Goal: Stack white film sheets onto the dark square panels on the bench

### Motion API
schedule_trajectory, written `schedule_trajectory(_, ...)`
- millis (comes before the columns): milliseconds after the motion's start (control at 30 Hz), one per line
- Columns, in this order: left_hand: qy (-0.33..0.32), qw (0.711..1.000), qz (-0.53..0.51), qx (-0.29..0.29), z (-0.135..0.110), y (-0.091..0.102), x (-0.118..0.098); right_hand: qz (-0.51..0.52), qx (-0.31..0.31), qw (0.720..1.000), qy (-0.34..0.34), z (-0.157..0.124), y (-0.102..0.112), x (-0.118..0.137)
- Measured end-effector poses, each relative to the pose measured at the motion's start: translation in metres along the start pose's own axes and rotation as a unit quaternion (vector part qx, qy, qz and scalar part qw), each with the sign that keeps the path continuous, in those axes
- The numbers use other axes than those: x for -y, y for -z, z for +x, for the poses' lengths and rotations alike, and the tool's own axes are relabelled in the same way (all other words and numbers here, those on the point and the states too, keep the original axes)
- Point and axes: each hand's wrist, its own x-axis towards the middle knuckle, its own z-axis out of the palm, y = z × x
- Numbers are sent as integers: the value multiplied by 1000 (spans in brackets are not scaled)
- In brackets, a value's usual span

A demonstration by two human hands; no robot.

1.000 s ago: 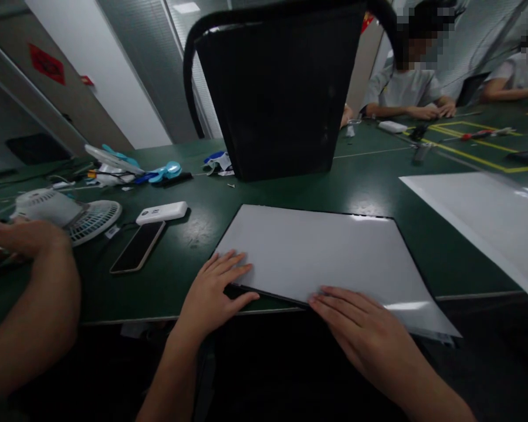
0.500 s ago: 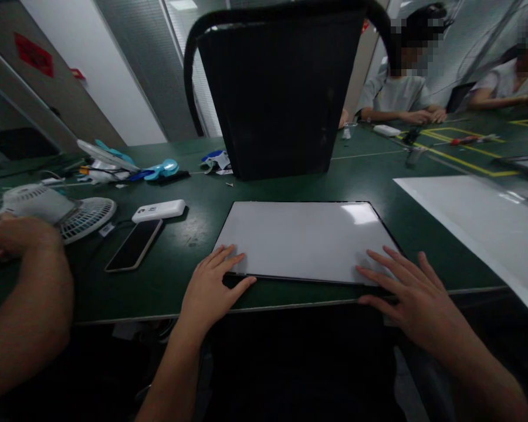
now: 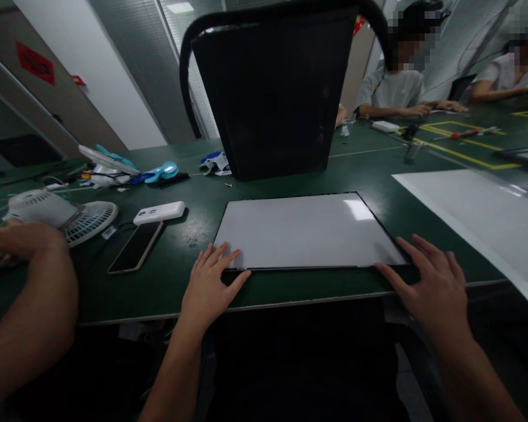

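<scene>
A flat white panel (image 3: 299,231) with a thin black frame lies on the green table in front of me. Fingers of my left hand (image 3: 211,281) are spread over its near left corner, the thumb along the front edge. At the near right corner is my right hand (image 3: 435,281), fingers apart, with the thumb by the front edge and the fingertips beside the right edge. Neither hand is closed round the panel.
Behind the panel stands a tall black bin (image 3: 281,94). To the left lie a phone (image 3: 136,247), a white power bank (image 3: 159,212) and a white fan (image 3: 92,221), near another person's arm (image 3: 44,281). A large white sheet (image 3: 475,217) covers the right side. Two people sit beyond.
The panel has turned slightly, its right side shifting away from me. My right hand has moved off its surface to the right corner. My left hand stays at the left corner.
</scene>
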Motion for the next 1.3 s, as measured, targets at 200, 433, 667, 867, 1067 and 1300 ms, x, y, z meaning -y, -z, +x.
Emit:
schedule_trajectory(200,-5,1000,-30,8,-1,-1,2,30,-167,974,147,-26,-30,-26)
schedule_trajectory(433,-15,999,-29,5,-1,-1,2,37,-168,973,155,-31,-34,-30)
schedule_trajectory(667,-17,999,-32,-6,-3,-3,4,43,-159,975,148,-31,-33,-28)
schedule_trajectory(867,-15,999,-28,-13,-3,-3,3,48,-181,969,160,-28,-36,-28)
schedule_trajectory(1067,-23,1000,-22,-2,-1,-2,2,50,-174,971,156,-31,-36,-29)
schedule_trajectory(1300,-25,999,-23,-11,-2,-1,1,43,-174,972,149,-33,-39,-33)
